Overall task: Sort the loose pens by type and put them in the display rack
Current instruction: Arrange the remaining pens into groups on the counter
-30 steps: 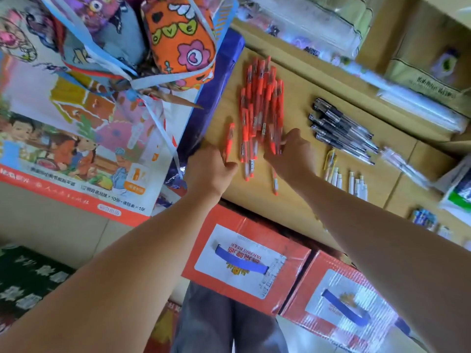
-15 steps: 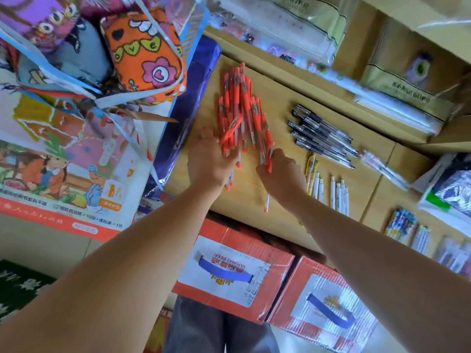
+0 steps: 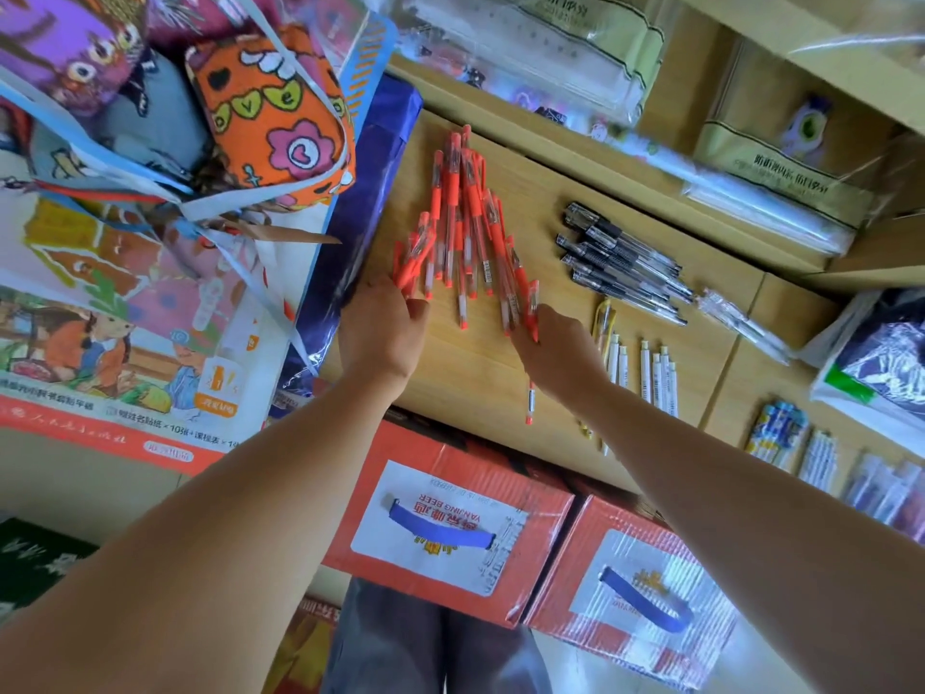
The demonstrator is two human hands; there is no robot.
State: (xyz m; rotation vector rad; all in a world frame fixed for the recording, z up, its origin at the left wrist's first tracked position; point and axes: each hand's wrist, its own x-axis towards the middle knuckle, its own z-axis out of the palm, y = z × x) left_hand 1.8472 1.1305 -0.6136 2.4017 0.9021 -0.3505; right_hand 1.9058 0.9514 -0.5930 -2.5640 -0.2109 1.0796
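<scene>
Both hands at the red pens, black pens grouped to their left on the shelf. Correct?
Wrong side: the head view shows the black pens grouped to the right of the red pens, not left. Both hands, left hand and right hand, are at the red pens on the shelf.

**Both hands closed in on the red pens**

A second earlier the pile of red pens (image 3: 465, 217) had lain as a loose, roughly parallel band. It was now squeezed into a wedge, narrow at its far end and splayed at its near end. The single pen that had lain just left of the pile no longer lay apart from it. The left hand (image 3: 383, 328), earlier curled beside the pile's near left corner, had moved onto that corner and gripped a handful of red pens (image 3: 413, 255), tilted against the rest. The right hand (image 3: 555, 353) had slid in against the pile's near right edge.
</scene>
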